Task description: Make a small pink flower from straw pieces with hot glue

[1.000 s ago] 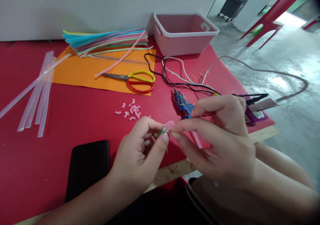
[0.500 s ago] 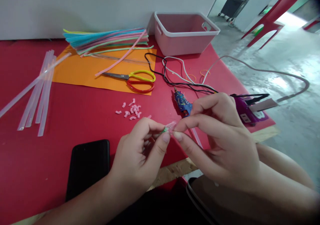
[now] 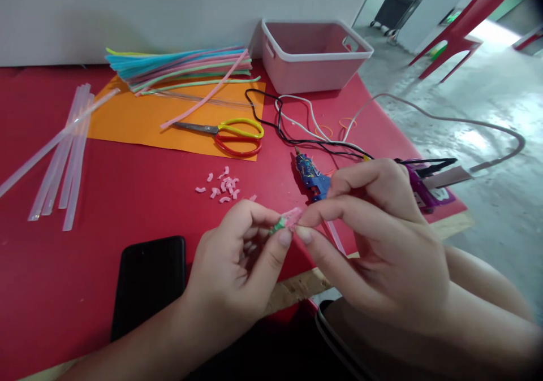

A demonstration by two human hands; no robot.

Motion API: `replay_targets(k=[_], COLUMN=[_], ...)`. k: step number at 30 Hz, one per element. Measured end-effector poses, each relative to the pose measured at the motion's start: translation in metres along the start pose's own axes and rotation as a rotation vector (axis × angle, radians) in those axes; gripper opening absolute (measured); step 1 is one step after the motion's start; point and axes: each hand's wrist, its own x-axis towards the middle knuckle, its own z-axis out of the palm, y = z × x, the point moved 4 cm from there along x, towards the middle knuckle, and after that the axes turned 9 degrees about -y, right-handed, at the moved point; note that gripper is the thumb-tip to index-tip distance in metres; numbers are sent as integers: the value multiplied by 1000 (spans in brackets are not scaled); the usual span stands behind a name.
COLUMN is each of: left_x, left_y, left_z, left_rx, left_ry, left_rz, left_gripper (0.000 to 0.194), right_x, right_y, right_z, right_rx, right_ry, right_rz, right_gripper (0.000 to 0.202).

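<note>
while a small pink-and-green piece is held between both hands near the front edge of the red bench, its green end is gripped by the fingers of the left hand and its pink end is pinched by those of the right hand. if it is tugged unevenly between the two pinches, the pink part could be bent or pulled away from the green; how firmly they are joined cannot be told. should either grip be slackened, the piece could be lost over the nearby edge. the blue glue gun is partly hidden behind the right hand, so it could be nudged by a careless lift, and a burn could be caused if its nozzle is hot, which is not shown. by a wide sweep of the left hand, the loose pink bits just beyond it could be scattered.
</note>
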Motion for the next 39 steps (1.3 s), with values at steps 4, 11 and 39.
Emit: replay_targets(k=[4,11,39], left_x=[0,-1,4], left_y=[1,1,1], left_z=[0,-1,-4], left_rx=[12,15,-109], left_ry=[7,33,115], left_rz=[14,32,-64], left_gripper=[4,5,10], right_x=[-3,-7,-5], right_y=[-3,-5,26], right_z=[-2,-6,36], right_rx=[-36,-96,1780], right_ry=[70,149,-315], right_rz=[-3,-13,702], right_gripper=[3,12,15])
